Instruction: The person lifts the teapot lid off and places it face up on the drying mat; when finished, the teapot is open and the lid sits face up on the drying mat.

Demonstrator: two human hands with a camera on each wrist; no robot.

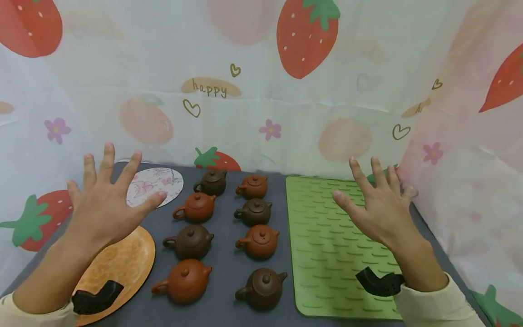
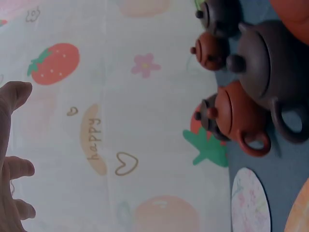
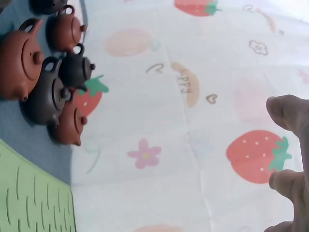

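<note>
My left hand (image 1: 104,209) hovers with fingers spread over the left side of the table, near a round orange mat (image 1: 130,259) and a white floral disc (image 1: 157,184). Over the green ridged mat (image 1: 323,254) is my right hand (image 1: 382,206), fingers also spread and holding nothing. Between the hands stand several small teapots in two columns, reddish-brown and dark brown by turns. At the front are a reddish-brown teapot (image 1: 185,281) on the left and a dark brown teapot (image 1: 264,289) on the right. Fingertips of each hand show at the edge of its wrist view.
A dark grey tabletop (image 1: 222,272) lies under everything. White cloth (image 1: 245,118) printed with strawberries, flowers and hearts hangs behind the table and along both sides. Each wrist wears a black strap piece, one (image 1: 98,297) on the left and one (image 1: 377,281) on the right.
</note>
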